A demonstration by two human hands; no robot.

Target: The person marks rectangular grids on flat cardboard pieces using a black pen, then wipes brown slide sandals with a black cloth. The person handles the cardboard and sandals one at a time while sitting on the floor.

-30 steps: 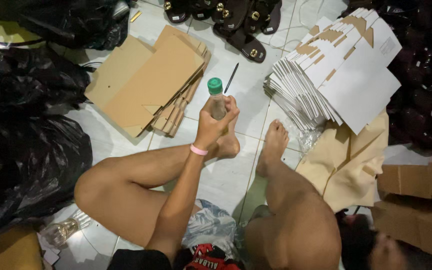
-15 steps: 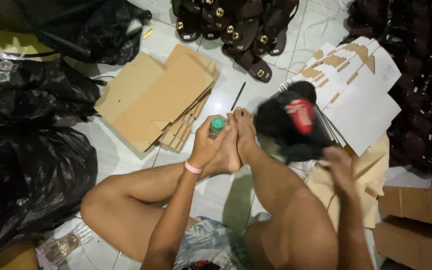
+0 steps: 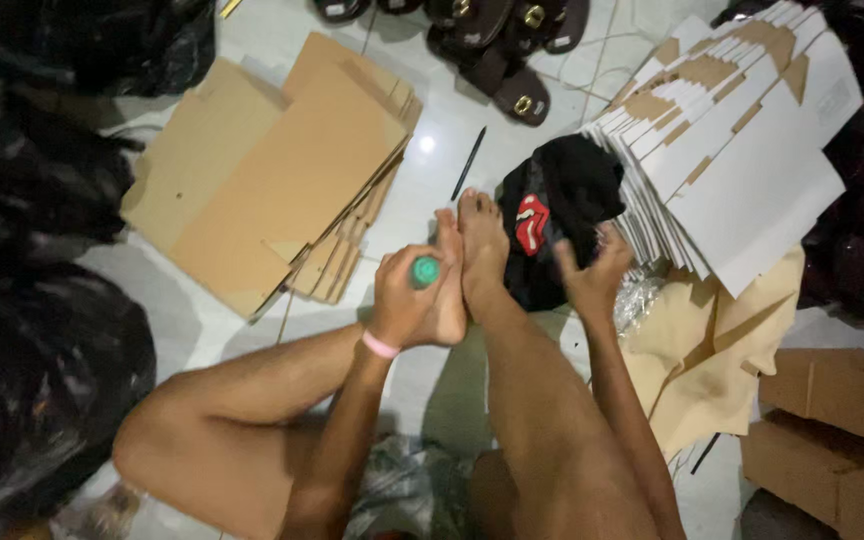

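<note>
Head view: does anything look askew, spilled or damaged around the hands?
Nothing spilled or broken. The brown cardboard stack is fanned unevenly, the white flat boxes slump sideways, and a pen lies loose on the tiles. The left hand grips a green-capped bottle; the right hand touches a black cloth.

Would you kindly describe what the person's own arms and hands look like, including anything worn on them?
Both arms are bare, with no sleeves showing as far up as the head view reaches. The left hand has a thin pink band around its wrist. The right hand is gloveless, and its wrist carries no band or watch. No rings can be made out; the fingers are slightly blurred.
</note>
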